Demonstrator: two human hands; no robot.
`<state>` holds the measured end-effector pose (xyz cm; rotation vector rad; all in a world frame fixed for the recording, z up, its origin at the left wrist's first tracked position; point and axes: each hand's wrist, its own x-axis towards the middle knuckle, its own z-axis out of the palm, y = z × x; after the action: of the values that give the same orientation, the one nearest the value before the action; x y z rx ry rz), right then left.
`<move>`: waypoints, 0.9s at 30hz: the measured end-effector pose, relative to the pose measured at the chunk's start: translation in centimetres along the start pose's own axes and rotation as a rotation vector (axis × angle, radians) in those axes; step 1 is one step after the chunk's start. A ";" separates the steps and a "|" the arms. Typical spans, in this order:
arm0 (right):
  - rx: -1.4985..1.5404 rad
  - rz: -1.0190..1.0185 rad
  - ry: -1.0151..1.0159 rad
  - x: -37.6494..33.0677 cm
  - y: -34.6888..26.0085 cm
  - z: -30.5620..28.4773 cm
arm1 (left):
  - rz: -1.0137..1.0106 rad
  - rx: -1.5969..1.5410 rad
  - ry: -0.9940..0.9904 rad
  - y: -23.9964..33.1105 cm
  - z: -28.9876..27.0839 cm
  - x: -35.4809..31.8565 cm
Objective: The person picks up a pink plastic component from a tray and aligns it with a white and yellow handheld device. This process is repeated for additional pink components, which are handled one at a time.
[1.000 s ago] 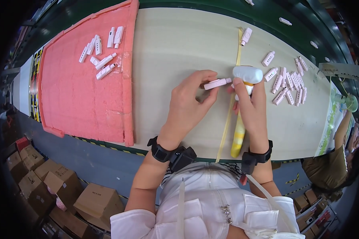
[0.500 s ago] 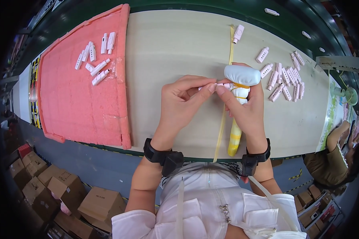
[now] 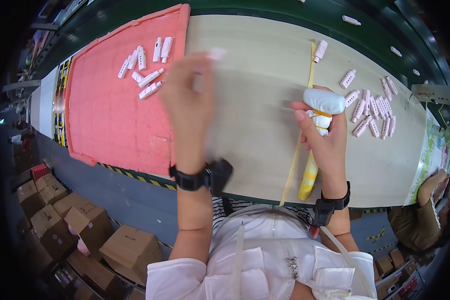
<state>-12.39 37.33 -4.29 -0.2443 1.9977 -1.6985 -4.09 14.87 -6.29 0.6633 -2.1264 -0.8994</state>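
Note:
My left hand (image 3: 192, 95), smeared by motion, is raised over the right edge of the pink padded mat (image 3: 115, 120). A blurred pale pink piece (image 3: 216, 53) shows at its fingertips, apparently one of the small pink devices in a pinch. My right hand (image 3: 330, 137) is closed round a mallet-like tool with a padded head (image 3: 324, 101) in pale blue cloth, bound with yellow bands. Its yellow-and-white wrapped handle (image 3: 309, 175) points toward me. Several small pink devices (image 3: 152, 77) lie on the mat near my left hand.
More pink devices (image 3: 372, 110) lie scattered on the beige table (image 3: 250, 125) right of my right hand. A yellow tape strip (image 3: 295, 167) runs across the table. A few devices sit on the green belt (image 3: 351, 20) beyond. Cardboard boxes (image 3: 127, 250) stand at lower left; another person (image 3: 420, 220) is at right.
My left hand has left the right one and swung left and away toward the mat, with the pale pink piece. My right hand keeps the padded mallet. The whole view has shifted slightly.

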 end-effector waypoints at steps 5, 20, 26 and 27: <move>0.032 -0.019 -0.018 0.2 0.7 -0.1 | 0.061 0.506 0.170 -4.8 -3.1 4.7; -0.070 -0.070 -0.018 1.1 2.3 -1.3 | 0.513 0.223 -0.370 0.9 15.2 16.0; -0.092 -0.044 -0.007 0.5 0.3 -1.0 | 0.173 -0.065 -0.443 3.4 8.9 7.1; -0.076 -0.004 -0.016 0.3 0.0 -1.3 | 0.202 -0.075 -0.406 2.4 9.5 6.3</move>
<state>-13.26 38.28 -4.22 -0.2874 2.0537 -1.6203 -15.69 15.79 -6.51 0.2321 -2.4464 -1.0625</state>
